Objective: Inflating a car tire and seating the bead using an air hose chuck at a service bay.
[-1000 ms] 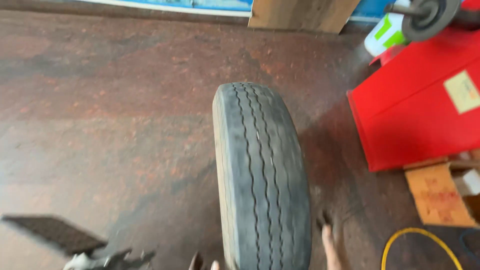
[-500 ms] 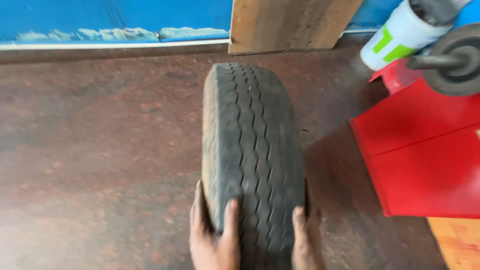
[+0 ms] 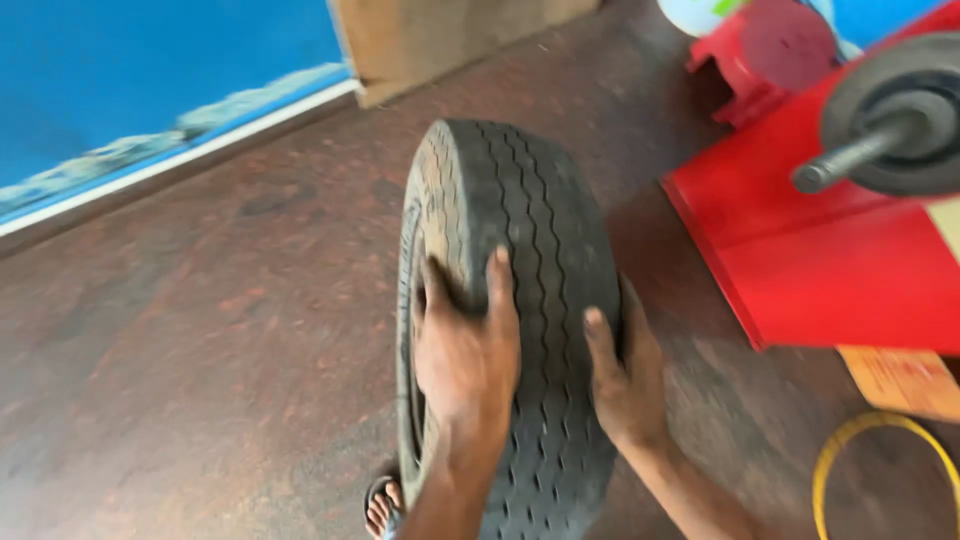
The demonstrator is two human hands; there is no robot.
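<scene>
A worn black tyre stands upright on its tread on the reddish floor, in the middle of the head view. My left hand lies flat on the top of the tread, with the thumb hooked over the left sidewall. My right hand grips the tyre's right edge, fingers wrapped around the far side. My sandalled foot shows at the bottom, just left of the tyre.
A red machine with a grey shaft and round black flange stands close on the right. A yellow hose loop lies at bottom right. A blue wall and a wooden panel run along the back.
Both hands have come up onto the tyre and taken hold of it. The view has swung left and closer, and the red machine now sits nearer the tyre.
</scene>
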